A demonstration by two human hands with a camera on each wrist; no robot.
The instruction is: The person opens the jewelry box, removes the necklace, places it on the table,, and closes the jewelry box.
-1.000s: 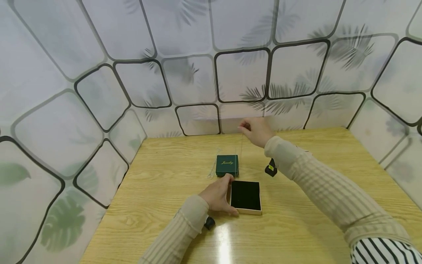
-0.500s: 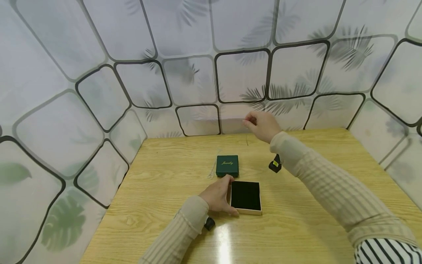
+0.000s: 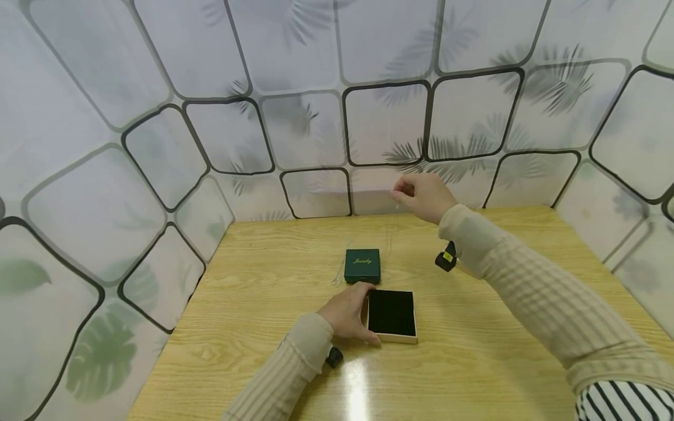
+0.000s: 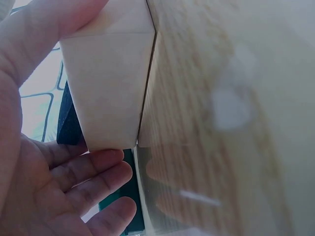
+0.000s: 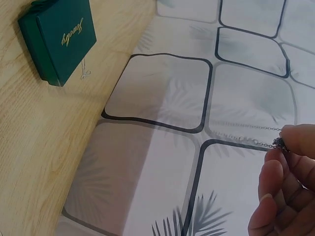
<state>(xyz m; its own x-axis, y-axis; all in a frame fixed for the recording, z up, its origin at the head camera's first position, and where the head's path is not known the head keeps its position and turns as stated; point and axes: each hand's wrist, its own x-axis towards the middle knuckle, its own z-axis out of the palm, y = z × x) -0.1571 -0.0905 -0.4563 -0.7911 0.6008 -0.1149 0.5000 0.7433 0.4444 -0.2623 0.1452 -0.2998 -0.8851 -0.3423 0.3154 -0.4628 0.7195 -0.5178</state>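
Observation:
My left hand (image 3: 344, 313) grips the left side of an open, light-walled jewelry box (image 3: 397, 338) with a black padded insert, flat on the table. The left wrist view has the thumb on one side of its pale wall (image 4: 108, 88) and fingertips at the far end. Raised near the back wall, my right hand (image 3: 426, 197) pinches a thin silver chain necklace (image 5: 248, 141) between thumb and fingers. The necklace hangs down faintly behind the green box. That closed dark green box (image 3: 362, 264), lettered "Jewelry", sits just behind the open one.
Another fine silver chain (image 3: 338, 275) lies on the wooden table (image 3: 253, 280) along the green box's left side. A patterned wall covering (image 3: 387, 126) rises directly behind the table's back edge. Small black wrist cameras show beneath both sleeves.
My right hand has moved right and slightly up, carrying the necklace along. The left hand and the open box stay where they were.

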